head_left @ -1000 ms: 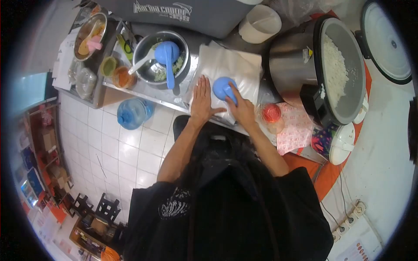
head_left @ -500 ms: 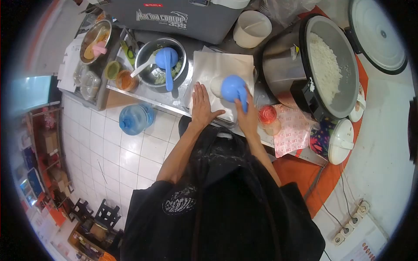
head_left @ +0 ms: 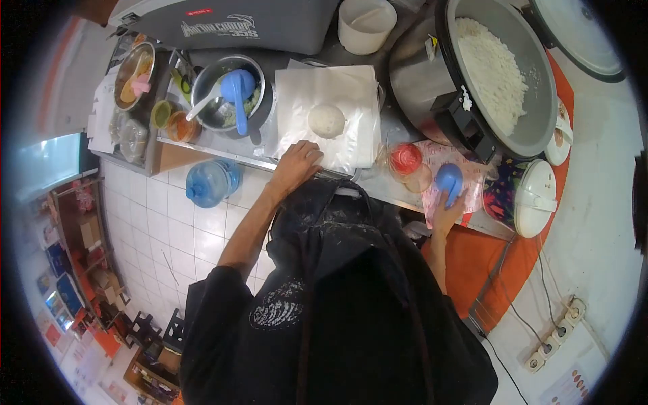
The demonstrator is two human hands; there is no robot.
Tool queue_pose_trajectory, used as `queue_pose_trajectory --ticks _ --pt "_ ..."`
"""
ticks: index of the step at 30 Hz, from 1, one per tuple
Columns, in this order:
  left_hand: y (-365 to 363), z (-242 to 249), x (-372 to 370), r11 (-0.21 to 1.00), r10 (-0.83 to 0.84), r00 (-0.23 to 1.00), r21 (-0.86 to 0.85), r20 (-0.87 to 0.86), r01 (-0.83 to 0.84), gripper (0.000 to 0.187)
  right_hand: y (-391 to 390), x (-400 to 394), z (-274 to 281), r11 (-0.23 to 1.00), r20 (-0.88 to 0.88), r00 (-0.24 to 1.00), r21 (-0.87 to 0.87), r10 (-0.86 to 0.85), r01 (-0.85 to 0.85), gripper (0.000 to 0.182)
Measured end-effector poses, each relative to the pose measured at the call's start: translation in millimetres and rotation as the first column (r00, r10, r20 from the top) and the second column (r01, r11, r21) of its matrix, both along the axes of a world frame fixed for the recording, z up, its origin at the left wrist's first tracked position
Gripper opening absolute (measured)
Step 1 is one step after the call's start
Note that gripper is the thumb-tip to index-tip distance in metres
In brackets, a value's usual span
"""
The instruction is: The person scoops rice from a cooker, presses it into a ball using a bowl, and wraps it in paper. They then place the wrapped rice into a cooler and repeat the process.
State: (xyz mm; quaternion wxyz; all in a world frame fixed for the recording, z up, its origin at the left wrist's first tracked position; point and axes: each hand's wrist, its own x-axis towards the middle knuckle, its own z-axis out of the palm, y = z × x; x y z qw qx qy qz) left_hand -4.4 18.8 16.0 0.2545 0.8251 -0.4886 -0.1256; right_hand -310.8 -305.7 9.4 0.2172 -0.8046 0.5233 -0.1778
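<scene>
A rounded mound of white rice (head_left: pixel 326 121) sits on a stack of pale wrapping paper (head_left: pixel 361 84). My left hand (head_left: pixel 298 164) is at the paper's near left corner, its fingers curled over the edge and its thumb hidden. Off to the right, my right hand (head_left: pixel 448 213) grips the handle of a blue rice scoop (head_left: pixel 449 177), which is just over a pink printed sheet (head_left: pixel 472 181). A second blue scoop (head_left: pixel 237 86) and a white spoon (head_left: pixel 204 101) rest in a steel bowl (head_left: pixel 197 84) of greenish food.
A big cooker of rice (head_left: pixel 496 81) stands at the right, near a red-topped container (head_left: pixel 406 158) and a lidded tub (head_left: pixel 533 196). Behind are a grey cooler (head_left: pixel 270 34) and a cream container (head_left: pixel 366 27). A water jug (head_left: pixel 210 183) is below the counter's left part.
My right hand has carried the blue scoop from the paper rightward to the pink sheet, uncovering the rice mound. My left hand has gone from flat on the paper to curled at its edge.
</scene>
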Motion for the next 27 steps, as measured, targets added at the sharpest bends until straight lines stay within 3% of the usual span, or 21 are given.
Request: queue_pose_trajectory --ticks 1,2,4,6,8,10,14,16,18,21,23,27 --pt "2 -2 1 0.999 -0.035 0.999 0.012 0.003 0.035 0.034 4 10 16 0.982 -0.075 0.997 -0.191 -0.005 -0.009 0.069" --pt "2 -4 4 0.997 -0.069 0.998 0.021 0.011 0.069 0.029 10 20 20 0.982 -0.073 0.997 -0.189 -0.005 -0.009 0.069" --pt "1 -6 6 0.998 -0.06 0.998 0.01 0.019 0.06 0.026 25 39 23 0.963 0.167 0.96 -0.189 0.224 -0.192 0.054" --pt "2 -8 3 0.998 -0.059 0.998 0.0 0.016 0.059 0.023 40 70 23 0.802 0.124 0.793 -0.067 0.597 -0.593 0.039" --pt "1 -13 4 0.999 -0.053 0.998 -0.006 -0.02 0.053 0.018 75 121 29 0.662 0.189 0.638 -0.111 0.747 -0.741 0.036" --pt "-5 -9 4 0.999 -0.008 0.999 -0.04 -0.034 0.007 0.015 101 161 41 0.562 0.105 0.555 -0.048 0.825 -0.826 0.042" --pt "-12 7 4 0.988 0.067 0.997 -0.139 -0.047 -0.073 0.012 116 194 45 0.485 0.002 0.488 -0.104 0.873 -0.868 0.035" --pt "-16 18 2 0.988 0.081 0.994 -0.126 -0.077 -0.09 0.014 110 196 33 0.365 -0.024 0.37 -0.115 0.929 -0.924 0.028" --pt "-11 29 -2 0.988 0.096 0.989 -0.109 -0.111 -0.108 0.016 104 186 28 0.377 0.01 0.377 -0.075 0.926 -0.923 0.027" --pt "-2 36 -10 0.983 0.061 0.998 -0.173 -0.023 -0.064 0.02 93 167 28 0.406 0.064 0.405 -0.001 0.912 -0.914 0.026" --pt "16 22 -16 0.999 0.047 0.996 0.016 0.082 -0.049 0.027 84 157 29 0.381 0.063 0.381 0.024 0.922 -0.924 0.025" --pt "41 10 -19 1.0 -0.024 0.997 0.008 -0.067 0.024 0.025 66 145 34 0.335 0.132 0.357 0.165 0.925 -0.928 0.023"
